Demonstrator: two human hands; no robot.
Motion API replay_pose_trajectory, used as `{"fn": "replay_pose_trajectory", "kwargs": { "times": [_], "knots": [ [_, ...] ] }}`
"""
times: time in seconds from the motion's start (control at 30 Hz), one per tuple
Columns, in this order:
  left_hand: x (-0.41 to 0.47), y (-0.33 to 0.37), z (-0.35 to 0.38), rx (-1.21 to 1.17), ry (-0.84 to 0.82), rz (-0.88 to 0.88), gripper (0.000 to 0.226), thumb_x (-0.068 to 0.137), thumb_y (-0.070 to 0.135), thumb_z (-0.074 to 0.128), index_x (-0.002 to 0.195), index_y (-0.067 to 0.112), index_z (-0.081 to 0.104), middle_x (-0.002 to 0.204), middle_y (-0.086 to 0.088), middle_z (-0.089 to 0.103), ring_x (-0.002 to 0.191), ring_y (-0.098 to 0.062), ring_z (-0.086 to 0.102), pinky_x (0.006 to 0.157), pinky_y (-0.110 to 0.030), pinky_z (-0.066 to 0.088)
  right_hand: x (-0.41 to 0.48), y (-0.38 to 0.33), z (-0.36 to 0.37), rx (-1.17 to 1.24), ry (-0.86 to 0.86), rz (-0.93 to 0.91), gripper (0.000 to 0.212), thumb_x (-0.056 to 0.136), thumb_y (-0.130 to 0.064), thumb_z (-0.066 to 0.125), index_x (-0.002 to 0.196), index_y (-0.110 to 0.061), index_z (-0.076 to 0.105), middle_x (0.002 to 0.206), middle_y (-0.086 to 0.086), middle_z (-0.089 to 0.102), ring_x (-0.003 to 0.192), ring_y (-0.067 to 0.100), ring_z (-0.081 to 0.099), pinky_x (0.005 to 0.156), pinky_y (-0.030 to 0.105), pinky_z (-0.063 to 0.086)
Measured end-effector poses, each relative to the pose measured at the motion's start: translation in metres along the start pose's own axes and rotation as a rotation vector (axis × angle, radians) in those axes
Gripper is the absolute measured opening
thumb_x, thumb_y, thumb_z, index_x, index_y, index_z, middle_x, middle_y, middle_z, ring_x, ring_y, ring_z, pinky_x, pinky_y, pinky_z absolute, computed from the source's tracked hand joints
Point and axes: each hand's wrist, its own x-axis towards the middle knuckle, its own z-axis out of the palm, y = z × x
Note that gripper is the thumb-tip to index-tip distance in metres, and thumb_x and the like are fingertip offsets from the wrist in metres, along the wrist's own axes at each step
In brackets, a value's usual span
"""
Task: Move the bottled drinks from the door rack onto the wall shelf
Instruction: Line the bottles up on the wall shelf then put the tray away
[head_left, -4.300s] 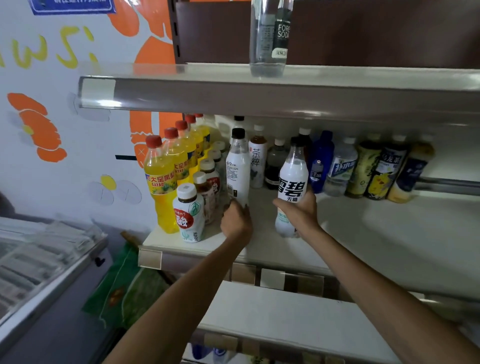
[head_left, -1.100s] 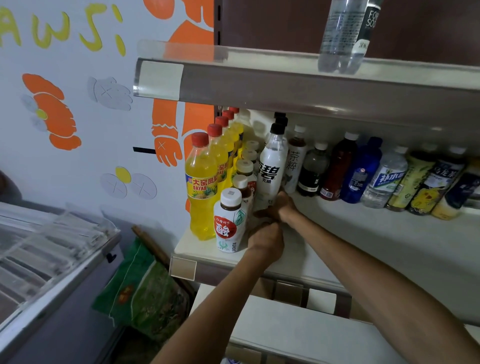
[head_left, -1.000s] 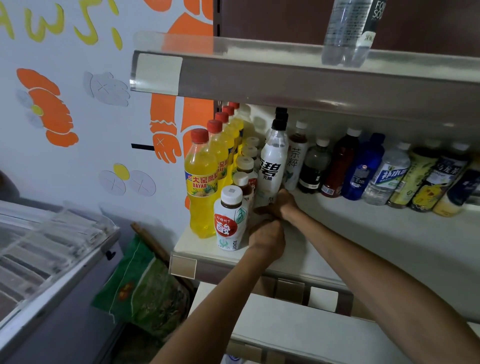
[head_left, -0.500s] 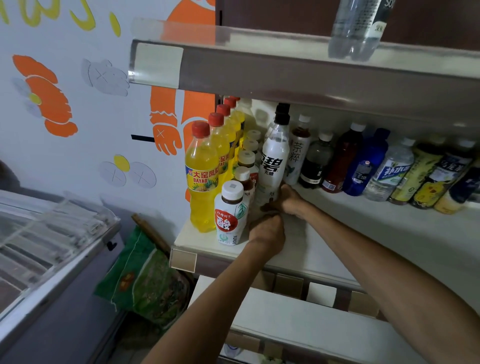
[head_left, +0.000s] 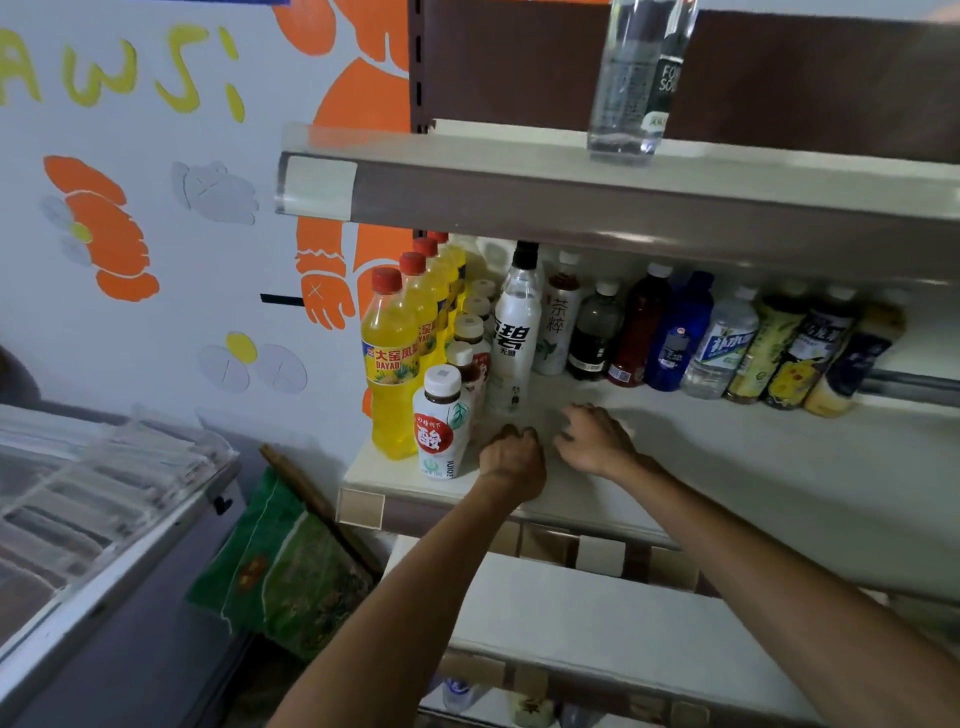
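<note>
Empty grips: left hand (head_left: 511, 457) curled, right hand (head_left: 592, 439) spread, near upright white bottle (head_left: 514, 338), cap up

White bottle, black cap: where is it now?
Head view: the white bottle stands upright on the middle shelf, left of centre, between the small white-capped bottles and a white-labelled tea bottle, just behind the left hand and right hand.

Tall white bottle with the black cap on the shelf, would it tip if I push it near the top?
Likely: the tall white bottle is slim and narrow-based, so a high push probably topples it. The smaller bottles crowded on its left might catch it. Its smooth wrap may be slippery.
</note>
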Motion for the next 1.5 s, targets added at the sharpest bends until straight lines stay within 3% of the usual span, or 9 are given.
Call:
{"fn": "replay_pose_trajectory", "kwargs": {
  "times": [0.23, 0.4, 0.53, 0.67, 0.83, 1.03, 1.23, 1.37, 1.5],
  "knots": [
    [-0.018, 0.007, -0.003, 0.061, -0.04, 0.018, 0.042, 0.102, 0.034, 0.033, 0.137, 0.011, 0.04, 0.138, -0.017, 0.038, 0.128, -0.033, 0.038, 0.103, -0.044, 0.035, -0.055, 0.002, -0.014, -0.196, 0.094, 0.048, 0.033, 0.099, -0.03, 0.046, 0.127, -0.015, 0.053, 0.128, 0.01, 0.055, 0.116, 0.026, 0.051, 0.095, 0.038, 0.044],
    [-0.047, 0.02, 0.001, 0.133, -0.021, 0.107, 0.043, 0.102, 0.034, 0.031, 0.136, 0.011, 0.042, 0.137, -0.016, 0.04, 0.127, -0.033, 0.038, 0.1, -0.046, 0.034, -0.104, 0.002, -0.013, -0.241, 0.125, 0.129, 0.031, 0.099, -0.027, 0.043, 0.123, -0.011, 0.055, 0.125, 0.013, 0.056, 0.118, 0.029, 0.05, 0.098, 0.039, 0.041],
    [-0.074, 0.05, 0.011, 0.159, -0.001, 0.267, 0.041, 0.099, 0.032, 0.036, 0.135, 0.013, 0.043, 0.136, -0.015, 0.042, 0.125, -0.033, 0.039, 0.1, -0.046, 0.032, -0.156, 0.015, -0.01, -0.267, 0.143, 0.211, 0.031, 0.098, -0.026, 0.042, 0.122, -0.011, 0.056, 0.127, 0.013, 0.055, 0.118, 0.029, 0.049, 0.101, 0.04, 0.039],
    [-0.109, 0.095, 0.022, 0.248, 0.036, 0.492, 0.054, 0.091, 0.039, 0.054, 0.137, 0.014, 0.04, 0.135, -0.015, 0.042, 0.123, -0.034, 0.037, 0.099, -0.045, 0.034, -0.217, 0.042, -0.026, -0.286, 0.151, 0.308, 0.034, 0.098, -0.029, 0.043, 0.128, -0.012, 0.049, 0.128, 0.013, 0.052, 0.121, 0.03, 0.046, 0.098, 0.043, 0.04],
    [-0.169, 0.164, 0.037, 0.177, 0.051, 0.664, 0.044, 0.095, 0.029, 0.044, 0.136, 0.011, 0.042, 0.134, -0.018, 0.044, 0.122, -0.036, 0.039, 0.099, -0.046, 0.034, -0.301, 0.099, -0.052, -0.25, 0.221, 0.451, 0.035, 0.099, -0.03, 0.042, 0.128, -0.011, 0.048, 0.133, 0.014, 0.051, 0.122, 0.032, 0.049, 0.093, 0.04, 0.044],
    [-0.257, 0.248, 0.087, 0.183, -0.121, 0.815, 0.05, 0.098, 0.033, 0.039, 0.142, 0.01, 0.035, 0.145, -0.021, 0.036, 0.134, -0.039, 0.031, 0.108, -0.048, 0.029, -0.432, 0.168, -0.051, -0.174, 0.244, 0.664, 0.041, 0.097, -0.031, 0.045, 0.132, -0.009, 0.047, 0.128, 0.018, 0.053, 0.117, 0.035, 0.052, 0.092, 0.04, 0.045],
    [-0.338, 0.32, 0.141, 0.195, -0.08, 1.019, 0.042, 0.1, 0.035, 0.036, 0.136, 0.013, 0.043, 0.137, -0.016, 0.045, 0.126, -0.035, 0.042, 0.1, -0.043, 0.035, -0.556, 0.221, -0.053, -0.122, 0.188, 0.866, 0.043, 0.1, -0.027, 0.044, 0.137, -0.005, 0.042, 0.129, 0.02, 0.049, 0.115, 0.037, 0.052, 0.089, 0.044, 0.047],
    [-0.38, 0.361, 0.171, 0.164, -0.167, 1.107, 0.04, 0.099, 0.034, 0.037, 0.132, 0.013, 0.047, 0.135, -0.015, 0.047, 0.126, -0.037, 0.043, 0.102, -0.048, 0.035, -0.623, 0.245, -0.048, -0.135, 0.183, 0.99, 0.04, 0.101, -0.027, 0.042, 0.136, -0.007, 0.042, 0.126, 0.02, 0.049, 0.114, 0.037, 0.05, 0.084, 0.041, 0.044],
    [-0.408, 0.383, 0.202, 0.199, -0.195, 1.255, 0.04, 0.1, 0.032, 0.034, 0.132, 0.011, 0.044, 0.121, -0.015, 0.054, 0.109, -0.035, 0.052, 0.088, -0.043, 0.043, -0.673, 0.262, -0.039, -0.133, 0.177, 1.128, 0.039, 0.1, -0.027, 0.043, 0.133, -0.007, 0.043, 0.128, 0.019, 0.047, 0.117, 0.036, 0.049, 0.087, 0.042, 0.045]
  ]
}}
